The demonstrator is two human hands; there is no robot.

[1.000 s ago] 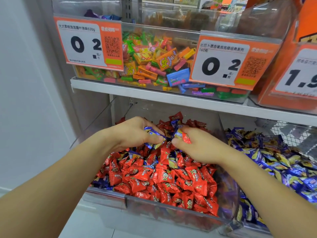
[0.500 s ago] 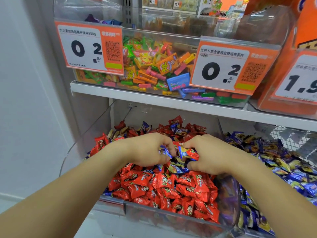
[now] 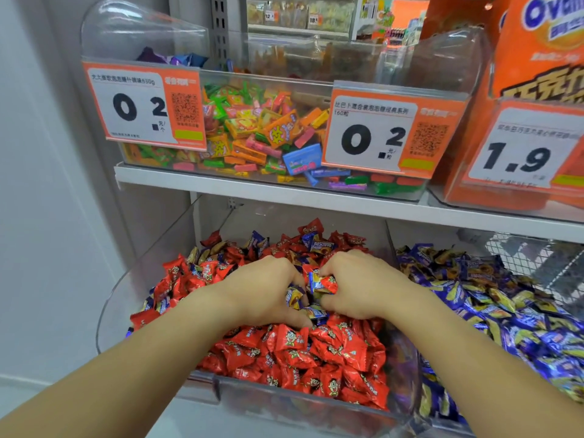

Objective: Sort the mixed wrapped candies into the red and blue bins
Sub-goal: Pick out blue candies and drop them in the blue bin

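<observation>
Both hands are deep in the clear bin of red candies [image 3: 316, 349], picking out strays: the left hand [image 3: 268, 292] and right hand [image 3: 357, 286] each curl round blue-wrapped candies [image 3: 319, 284], though how many is hard to tell. Next, I judge, they should be carried right to the bin of blue candies [image 3: 493, 298].

glossy foil candies [image 3: 316, 352], clear plastic bin [image 3: 309, 409]
</observation>
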